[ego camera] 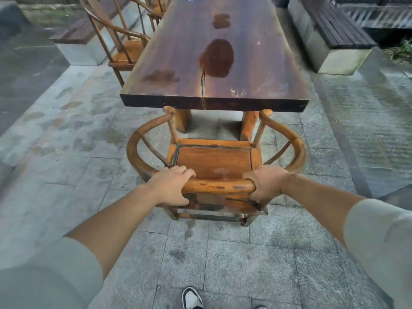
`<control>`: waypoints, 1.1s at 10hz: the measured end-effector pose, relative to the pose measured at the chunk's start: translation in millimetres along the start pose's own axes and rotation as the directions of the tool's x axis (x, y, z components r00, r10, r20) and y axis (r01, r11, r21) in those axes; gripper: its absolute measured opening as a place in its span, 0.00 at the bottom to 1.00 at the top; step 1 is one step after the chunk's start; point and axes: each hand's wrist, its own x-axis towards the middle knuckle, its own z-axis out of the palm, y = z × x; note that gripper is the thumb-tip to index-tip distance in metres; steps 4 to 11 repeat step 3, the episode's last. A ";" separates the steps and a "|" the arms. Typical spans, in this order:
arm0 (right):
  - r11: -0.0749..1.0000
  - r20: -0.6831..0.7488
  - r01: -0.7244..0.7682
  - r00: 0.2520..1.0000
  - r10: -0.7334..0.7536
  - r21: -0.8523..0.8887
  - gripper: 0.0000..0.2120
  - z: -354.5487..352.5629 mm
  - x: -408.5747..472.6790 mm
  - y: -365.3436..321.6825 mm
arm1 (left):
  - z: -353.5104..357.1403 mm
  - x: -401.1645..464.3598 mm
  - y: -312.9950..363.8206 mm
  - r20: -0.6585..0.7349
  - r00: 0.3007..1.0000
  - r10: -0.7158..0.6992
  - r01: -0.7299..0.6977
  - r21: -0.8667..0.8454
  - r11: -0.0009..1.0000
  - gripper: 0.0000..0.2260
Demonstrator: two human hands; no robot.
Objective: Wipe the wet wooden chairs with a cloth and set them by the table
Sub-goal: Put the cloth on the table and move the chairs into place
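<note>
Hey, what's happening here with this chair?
A person grips the top rail of a wooden chair with both hands, left hand and right hand, at the short end of a long wooden table. The chair faces the table, its arm tips just under the edge. No cloth is in view. The table shows wet patches.

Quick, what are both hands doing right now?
Left hand: closed, gripping the wooden chair's curved back rail.
Right hand: closed, gripping the same rail.
</note>
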 end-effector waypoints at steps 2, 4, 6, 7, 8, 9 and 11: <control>0.986 0.011 0.024 1.000 -0.026 0.163 0.40 4.2 -22.1 -4.7 | -5.7 -29.9 21.7 0.047 0.994 -0.098 0.098 -0.014 0.995 0.45; 0.972 -0.043 0.005 0.999 0.005 0.233 0.43 -7.9 -31.3 -8.3 | -20.1 -47.1 25.1 0.082 0.989 -0.120 0.124 -0.048 0.991 0.42; 0.972 -0.043 0.005 0.999 0.005 0.233 0.43 -7.9 -31.3 -8.3 | -20.1 -47.1 25.1 0.082 0.989 -0.120 0.124 -0.048 0.991 0.42; 0.972 -0.043 0.005 0.999 0.005 0.233 0.43 -7.9 -31.3 -8.3 | -20.1 -47.1 25.1 0.082 0.989 -0.120 0.124 -0.048 0.991 0.42; 0.972 -0.043 0.005 0.999 0.005 0.233 0.43 -7.9 -31.3 -8.3 | -20.1 -47.1 25.1 0.082 0.989 -0.120 0.124 -0.048 0.991 0.42; 0.972 -0.043 0.005 0.999 0.005 0.233 0.43 -7.9 -31.3 -8.3 | -20.1 -47.1 25.1 0.082 0.989 -0.120 0.124 -0.048 0.991 0.42; 0.972 -0.043 0.005 0.999 0.005 0.233 0.43 -7.9 -31.3 -8.3 | -20.1 -47.1 25.1 0.082 0.989 -0.120 0.124 -0.048 0.991 0.42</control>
